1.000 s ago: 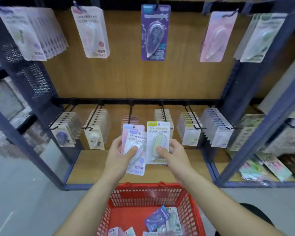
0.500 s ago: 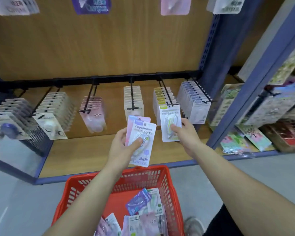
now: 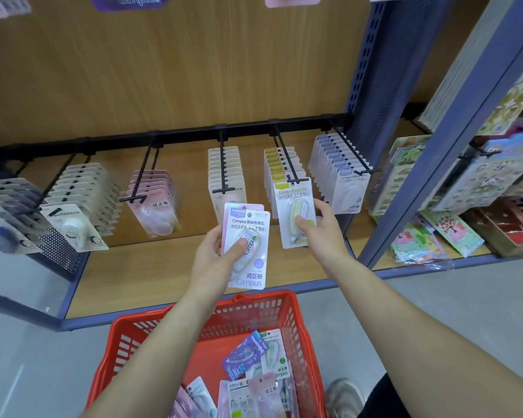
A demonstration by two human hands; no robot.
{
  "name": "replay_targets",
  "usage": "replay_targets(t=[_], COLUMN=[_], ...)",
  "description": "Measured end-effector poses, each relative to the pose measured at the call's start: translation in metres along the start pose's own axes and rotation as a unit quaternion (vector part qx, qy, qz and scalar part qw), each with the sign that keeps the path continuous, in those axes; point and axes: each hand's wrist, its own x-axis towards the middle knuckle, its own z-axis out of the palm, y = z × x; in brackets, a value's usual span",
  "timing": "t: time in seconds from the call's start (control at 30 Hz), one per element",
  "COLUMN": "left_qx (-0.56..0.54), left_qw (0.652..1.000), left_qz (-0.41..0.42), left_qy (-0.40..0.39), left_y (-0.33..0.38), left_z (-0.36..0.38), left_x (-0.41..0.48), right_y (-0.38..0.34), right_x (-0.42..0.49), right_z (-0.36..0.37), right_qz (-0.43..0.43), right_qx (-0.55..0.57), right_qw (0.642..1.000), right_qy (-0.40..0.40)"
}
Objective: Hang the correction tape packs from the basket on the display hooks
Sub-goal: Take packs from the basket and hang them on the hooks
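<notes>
Correction tape packs (image 3: 254,366) lie loose in a heap at the bottom of the red basket (image 3: 263,300), which stands on the floor in front of the display. The shelf unit (image 3: 178,70) has a wooden back panel and blue uprights. A black rail (image 3: 178,135) crosses it and carries a line of forward-pointing hooks (image 3: 222,167), each loaded with a row of like packs. A neighbouring bay (image 3: 435,236) to the right holds sticker sheets.

The right hand (image 3: 320,233) is raised to the hook (image 3: 287,164) that carries the yellow-topped row (image 3: 272,168). Its thumb lies on the blister and its fingers curl behind the card, clamping a yellow-green pack (image 3: 293,206). The top edge of this pack meets the front end of the hook; whether the hook passes through the card cannot be told.

The left hand (image 3: 215,257) is held above the basket, just left of the right hand. Its thumb presses on the front and its fingers wrap behind, gripping a purple-and-white pack (image 3: 251,224) upright, with a pink pack (image 3: 255,206) stacked directly behind it.
</notes>
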Motion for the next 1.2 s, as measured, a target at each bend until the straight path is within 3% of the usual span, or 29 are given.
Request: replay_targets(t=[0.27,0.4,0.47,0.57,0.67,0.87,1.2], left_qx=[0.022,0.03,0.032,0.035,0.03,0.053,0.053], left_qw=[1.0,0.999,0.999,0.999,0.999,0.998,0.998], left_qz=[0.012,0.012,0.012,0.017,0.022,-0.004,0.032], left_qy=[-0.008,-0.005,0.008,0.027,0.025,-0.018,0.014], left_y=[0.005,0.005,0.007,0.007,0.008,0.017,0.038], left_z=[0.0,0.0,-0.002,-0.005,-0.004,0.003,0.008], left_x=[0.0,-0.003,-0.005,-0.003,-0.004,-0.017,-0.021], right_y=[-0.002,-0.006,-0.011,-0.027,-0.032,-0.03,-0.032], right_x=[0.007,0.012,-0.001,-0.042,-0.069,-0.072,-0.067], right_z=[0.01,0.014,0.019,0.032,0.038,0.02,-0.017], right_qz=[-0.021,0.043,0.059,0.079,0.089,0.056,0.011], right_qx=[-0.037,-0.222,-0.263,-0.05,0.057,0.082,0.06], right_qw=[0.999,0.973,0.96,0.994,0.979,0.977,0.993], right_qy=[0.011,0.048,0.08,-0.059,-0.175,-0.191,-0.097])
